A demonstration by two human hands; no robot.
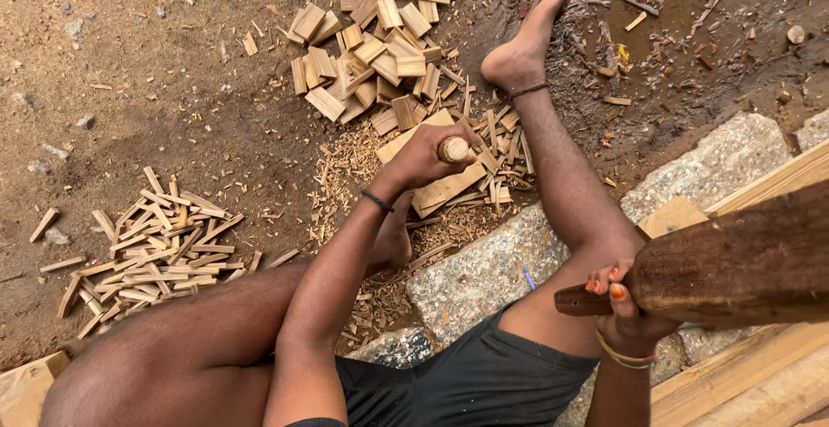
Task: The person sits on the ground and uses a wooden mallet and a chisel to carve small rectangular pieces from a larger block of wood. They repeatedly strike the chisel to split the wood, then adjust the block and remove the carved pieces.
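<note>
Sitting on a dirt floor (173, 90), a person works wood beside a grey stone block (484, 276). Right of the block, the right hand (626, 306) has its fingers (604, 282) wrapped tight round the handle of a heavy dark wooden club (734, 263), held level. Just above the block, the left hand (423, 159) has its fingers closed round a short round-ended peg (454, 148), held upright on a pale wood slab (445, 187). Beyond the block lies a heap of cut blocks (371, 56); well to its left, a pile of thin splints (155, 246); shavings (345, 168) lie between.
</note>
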